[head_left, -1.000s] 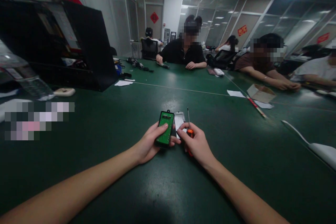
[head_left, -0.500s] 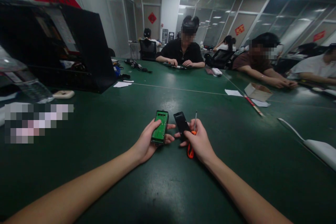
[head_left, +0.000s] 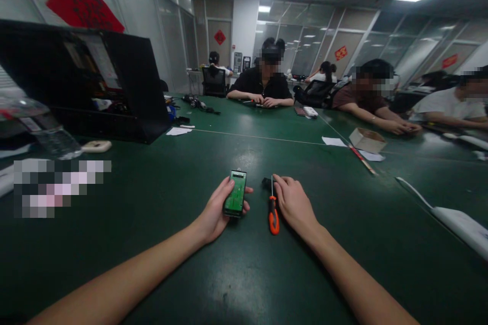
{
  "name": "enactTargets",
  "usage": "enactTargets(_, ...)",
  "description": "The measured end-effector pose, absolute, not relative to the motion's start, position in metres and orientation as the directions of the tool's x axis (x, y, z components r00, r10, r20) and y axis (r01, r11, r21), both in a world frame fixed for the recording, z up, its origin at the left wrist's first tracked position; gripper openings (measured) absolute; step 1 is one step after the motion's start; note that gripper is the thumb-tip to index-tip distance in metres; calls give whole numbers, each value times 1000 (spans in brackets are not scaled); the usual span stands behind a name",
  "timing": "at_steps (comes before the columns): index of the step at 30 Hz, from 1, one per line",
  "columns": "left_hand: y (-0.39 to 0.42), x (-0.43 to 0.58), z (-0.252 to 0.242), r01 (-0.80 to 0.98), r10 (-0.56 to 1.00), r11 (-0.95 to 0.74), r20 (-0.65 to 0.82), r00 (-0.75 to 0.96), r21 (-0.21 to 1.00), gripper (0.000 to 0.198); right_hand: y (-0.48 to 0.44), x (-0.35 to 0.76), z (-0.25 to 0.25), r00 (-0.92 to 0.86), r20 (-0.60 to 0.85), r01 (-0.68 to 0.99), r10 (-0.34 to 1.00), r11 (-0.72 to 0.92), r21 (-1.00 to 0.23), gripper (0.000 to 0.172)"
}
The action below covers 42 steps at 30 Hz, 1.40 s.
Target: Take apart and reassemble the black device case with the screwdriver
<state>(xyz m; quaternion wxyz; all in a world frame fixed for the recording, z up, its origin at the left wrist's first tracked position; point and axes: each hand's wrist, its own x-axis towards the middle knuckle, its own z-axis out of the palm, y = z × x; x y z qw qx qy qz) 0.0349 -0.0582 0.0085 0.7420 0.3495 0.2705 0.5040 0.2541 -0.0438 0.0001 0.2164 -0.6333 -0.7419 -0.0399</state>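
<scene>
one screwdriver (head_left: 272, 205), long axis running forward, points its tip away.

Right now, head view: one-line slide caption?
Left hand holding a device, green circuit side showing; right hand beside an orange-and-black screwdriver.

The smooth green tabletop (head_left: 183, 277) is finished with a soft gloss. The green circuit board (head_left: 238, 195) is framed by a black plastic housing (head_left: 232, 214). The metal shank (head_left: 272, 186) of the screwdriver (head_left: 272, 204) is joined to a smooth orange-and-black plastic handle (head_left: 274, 223). Near the tabletop's far edge, a matt black cloth shirt (head_left: 246, 82) is worn.
</scene>
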Motion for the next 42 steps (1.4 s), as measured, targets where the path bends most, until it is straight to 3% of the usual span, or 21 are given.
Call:
enactTargets(6, -53, 31, 12, -594, 890, 395, -133, 435, 701, 39, -39, 266, 9, -156, 342, 967, 927, 213, -136, 24)
enactTargets(11, -44, 26, 14, -629, 882, 453, -217, 418, 632, 30, -37, 274, 17, -152, 356, 949, 922, 237, -209, 28)
enactTargets(12, -42, 25, 13, -640, 890, 442, -218, 401, 628, 27, -38, 272, 19, -111, 384, 930, 917, 232, -284, 33)
enactTargets(14, -39, 24, 12, -658, 911, 398, -195, 362, 639, 20, -40, 265, 21, 33, 410, 798, 911, 223, -559, 41)
enactTargets(16, -39, 24, 11, -668, 929, 343, -136, 343, 660, 16, -46, 251, 22, 161, 329, 486, 931, 216, -847, 49)
enactTargets(18, -42, 26, 10, -671, 933, 301, -63, 354, 678, 19, -55, 235, 21, 140, 289, 326, 947, 232, -917, 52)
enactTargets(23, -55, 33, 12, -674, 926, 229, 57, 373, 702, 39, -80, 202, 18, 3, 441, 428, 898, 397, -812, 39)
enactTargets(28, -57, 38, 10, -696, 948, 177, 69, 310, 696, 39, -87, 193, 15, -119, 577, 538, 808, 541, -647, 40)
enactTargets(37, -62, 41, 5, -658, 956, 135, 77, 283, 741, 43, -83, 193, 12, -145, 589, 554, 795, 558, -617, 40)
enactTargets(42, -64, 41, 4, -657, 959, 138, 67, 276, 741, 50, -87, 195, 15, -263, 553, 614, 790, 579, -535, 47)
